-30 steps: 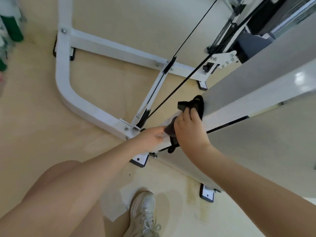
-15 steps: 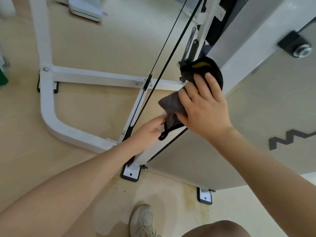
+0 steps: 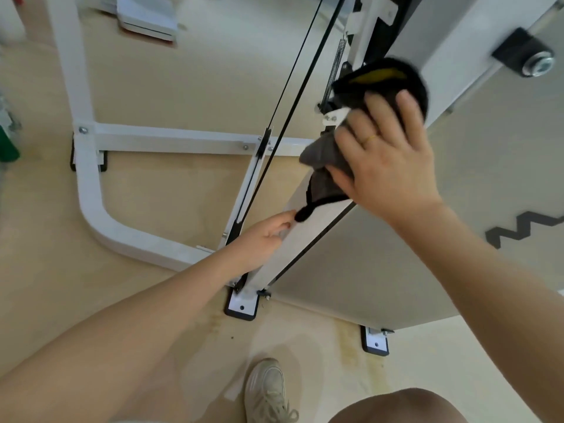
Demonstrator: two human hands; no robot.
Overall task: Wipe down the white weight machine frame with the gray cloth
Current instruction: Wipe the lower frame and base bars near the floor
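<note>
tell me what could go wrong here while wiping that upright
The cloth has a loose end dangling beside the taut black cables; it might snag there or on the spring. The left hand rests low on the upright, below the right hand, so a downward wipe could bump it.

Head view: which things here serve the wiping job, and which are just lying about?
In the job: gray cloth, white frame, right hand pressing the cloth, left hand on the frame.
Lying about: white flat object on the floor, green object.
</note>
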